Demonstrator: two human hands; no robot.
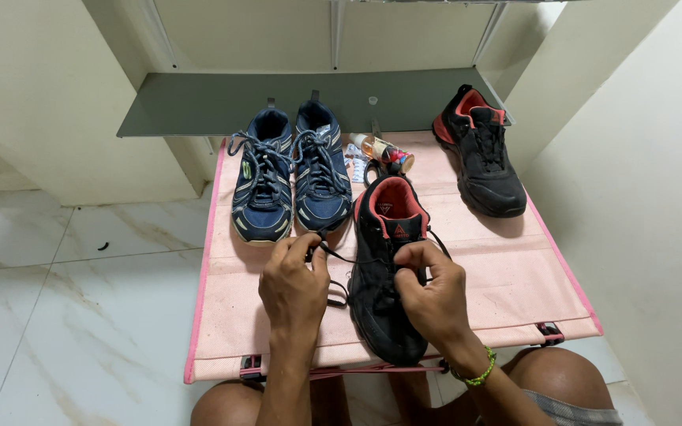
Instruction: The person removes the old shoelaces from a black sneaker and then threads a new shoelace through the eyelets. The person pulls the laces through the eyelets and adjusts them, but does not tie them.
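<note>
Across my knees lies the pink bench (515,284), a low fabric-topped one with a brighter pink edge, reaching away from me toward a grey shelf (222,102) on the wall. On its far left sits a pair of navy shoes (290,177), side by side, toes pointing at me, laces loose. At the far right a lone black shoe (485,162) with a coral lining points its toe toward me and slightly right. Its partner, the near black shoe (384,276), lies in the middle with its long axis running straight from me to the wall, heel far, toe at the near edge. My right hand (432,296) presses on its lace area, fingers curled closed on the lacing. My left hand (294,285) pinches a black lace (333,252) pulled out sideways, just left of the shoe. Behind the heel lies a small clear bottle (380,150) of amber liquid on its side, beside a little pale printed packet (354,166).
</note>
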